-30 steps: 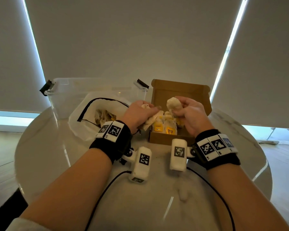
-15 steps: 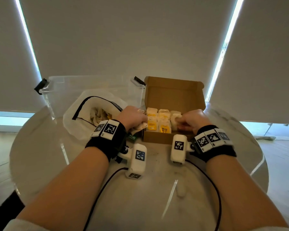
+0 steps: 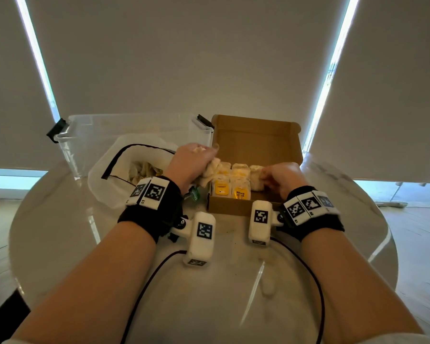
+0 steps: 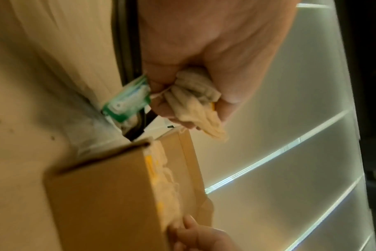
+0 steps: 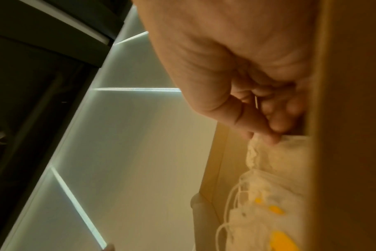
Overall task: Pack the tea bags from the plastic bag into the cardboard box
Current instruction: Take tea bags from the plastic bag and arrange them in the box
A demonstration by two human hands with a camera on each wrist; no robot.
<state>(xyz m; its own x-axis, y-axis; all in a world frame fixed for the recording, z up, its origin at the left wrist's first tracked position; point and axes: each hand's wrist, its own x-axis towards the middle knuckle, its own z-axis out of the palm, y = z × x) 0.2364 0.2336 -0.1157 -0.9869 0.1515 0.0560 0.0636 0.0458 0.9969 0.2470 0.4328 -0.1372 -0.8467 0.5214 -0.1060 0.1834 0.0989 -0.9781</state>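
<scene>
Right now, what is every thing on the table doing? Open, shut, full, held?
cardboard box: open, lid up, partly filled with tea bags.
plastic bag: open, tea bags still inside.
clear bin: lid off.
left hand: grips a bunch of tea bags.
right hand: pinches a tea bag in the box.

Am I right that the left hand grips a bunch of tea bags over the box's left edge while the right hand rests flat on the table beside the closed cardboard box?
Not quite: the cardboard box is open, lid upright, as the head view shows. The left hand does grip tea bags; the right hand is at the box's right end.
</scene>
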